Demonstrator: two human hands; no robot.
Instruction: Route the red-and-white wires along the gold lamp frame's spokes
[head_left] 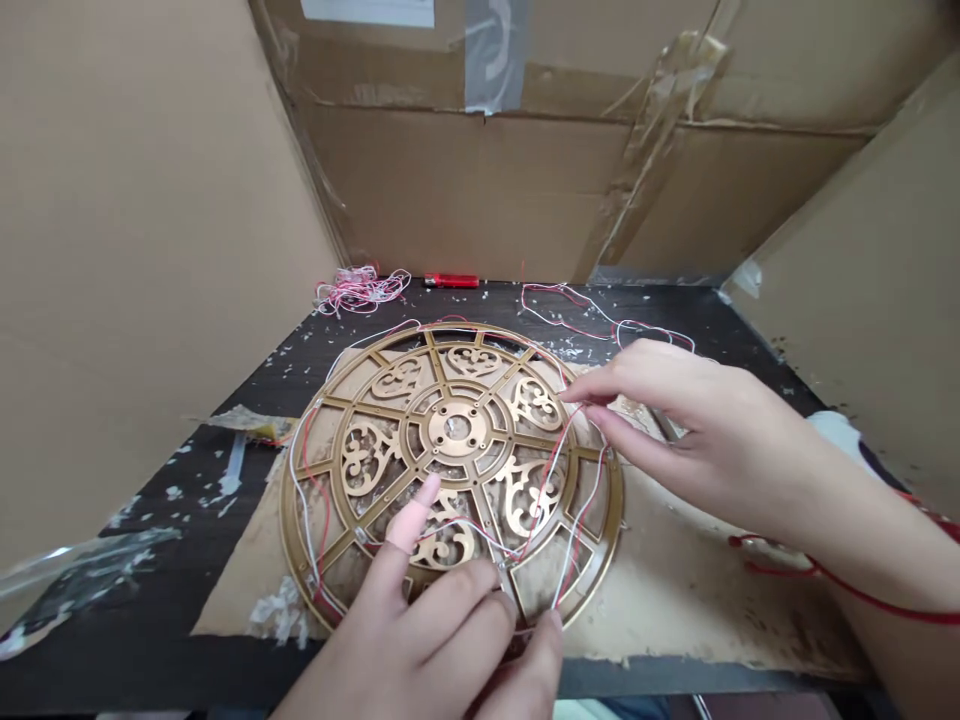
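My right hand (679,445) came in from the right with its thumb and forefinger spread slightly, tips just above the disc's rim, pinching nothing I could make out. My left hand (427,640) sat at the bottom edge, its forefinger raised in a pink finger cot (409,525) and its other fingers curled beside the red and white wires (559,510); from here I couldn't tell whether they gripped them, as the fingertips were hidden. The wires ran across a gold openwork disc (367,458), which lay flat on a torn cardboard sheet (675,585) on a black tabletop (142,640). A red cord (847,585) circled my right wrist. Farther back lay a tangled pink-and-white wire bundle (361,290) and a red lighter (451,281). Cardboard walls (480,190) surrounded the table. A white paper (367,10) on the back wall was cut off, and I couldn't read it.
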